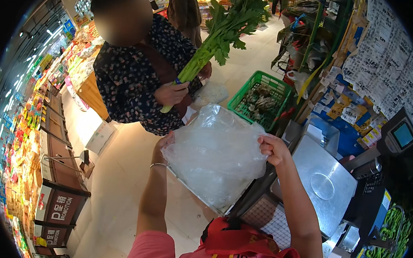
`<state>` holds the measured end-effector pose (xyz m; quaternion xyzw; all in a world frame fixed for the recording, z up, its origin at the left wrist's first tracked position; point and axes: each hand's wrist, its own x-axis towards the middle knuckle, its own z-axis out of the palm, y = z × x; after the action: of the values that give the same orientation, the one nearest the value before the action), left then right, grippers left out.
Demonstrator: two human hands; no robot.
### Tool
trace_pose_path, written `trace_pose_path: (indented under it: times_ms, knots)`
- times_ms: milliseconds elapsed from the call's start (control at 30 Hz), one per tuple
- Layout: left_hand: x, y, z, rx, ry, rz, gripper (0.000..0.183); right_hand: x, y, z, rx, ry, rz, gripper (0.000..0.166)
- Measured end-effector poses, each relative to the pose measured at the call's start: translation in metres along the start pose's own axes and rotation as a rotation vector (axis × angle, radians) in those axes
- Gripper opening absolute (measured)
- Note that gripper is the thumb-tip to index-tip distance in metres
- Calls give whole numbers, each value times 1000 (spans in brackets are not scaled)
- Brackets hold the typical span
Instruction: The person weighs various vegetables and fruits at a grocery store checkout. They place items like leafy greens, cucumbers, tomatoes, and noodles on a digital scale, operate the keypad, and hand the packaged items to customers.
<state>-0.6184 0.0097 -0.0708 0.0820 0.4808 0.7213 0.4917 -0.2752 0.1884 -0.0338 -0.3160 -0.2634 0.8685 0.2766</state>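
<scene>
A clear plastic bag or sheet (215,154) is spread between my two hands, over what looks like a pale-edged tray or box. My left hand (166,143) grips its left edge, and my right hand (272,148) pinches its right edge. Across from me stands a person in a dark floral top, holding a bunch of celery (211,54) with a blue band round its stalks. A filled clear bag (212,93) is close to that person's side. Whatever lies under the plastic cannot be made out.
On my right is a weighing scale with a metal plate (317,183) and a display (403,135). A green plastic basket (235,95) with produce stands ahead. Handwritten sheets (387,59) cover the right wall. Shop shelves (58,187) line the left; another person stands farther back.
</scene>
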Motion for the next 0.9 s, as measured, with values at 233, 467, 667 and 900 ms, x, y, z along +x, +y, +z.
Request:
trace_pose_path:
  times_ms: [233,467,667,900]
  knots:
    - [26,-9,-34,-16,30,91,38,-9,2,3,-129,-128,203,20]
    - [53,-14,-52,-73,-69,2,34,-6,6,7,-59,-54,115,34]
    - [53,-14,-41,-81,-33,-137,31,-7,4,7,-78,-24,86,37]
    - [52,24,-24,38,-22,-141,24,-3,7,1,-38,20,48,28]
